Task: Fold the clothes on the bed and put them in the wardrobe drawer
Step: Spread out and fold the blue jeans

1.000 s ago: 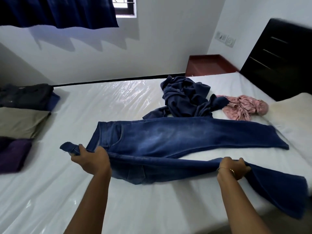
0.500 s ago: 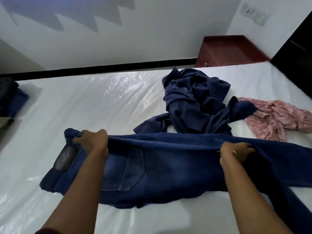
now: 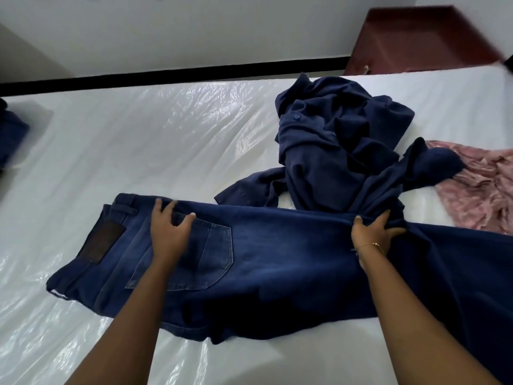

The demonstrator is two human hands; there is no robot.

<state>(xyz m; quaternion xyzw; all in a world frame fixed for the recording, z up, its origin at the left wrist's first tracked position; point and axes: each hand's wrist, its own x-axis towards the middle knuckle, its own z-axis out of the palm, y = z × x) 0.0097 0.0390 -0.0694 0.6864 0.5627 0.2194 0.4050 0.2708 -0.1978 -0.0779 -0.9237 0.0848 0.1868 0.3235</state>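
Note:
Blue jeans [image 3: 272, 262] lie on the bed [image 3: 133, 151], folded lengthwise with one leg over the other, back pocket up, waistband at the left. My left hand [image 3: 170, 232] rests flat on the seat near the pocket, fingers spread. At the jeans' far edge, around mid-leg, the fingers of my right hand [image 3: 373, 232] are curled on the denim. A crumpled navy shirt [image 3: 338, 151] sits just beyond the jeans. A pink garment [image 3: 477, 190] lies at the right. No wardrobe or drawer shows in this view.
The mattress is wrapped in shiny clear plastic. A folded dark blue garment [image 3: 11, 137] shows at the left edge. A reddish wooden cabinet [image 3: 422, 40] stands past the bed's far right corner, against the white wall [image 3: 166, 31].
Both hands carried the near leg over onto the far one, so the jeans now lie doubled. My left hand has let go and lies flat. The view has dropped closer.

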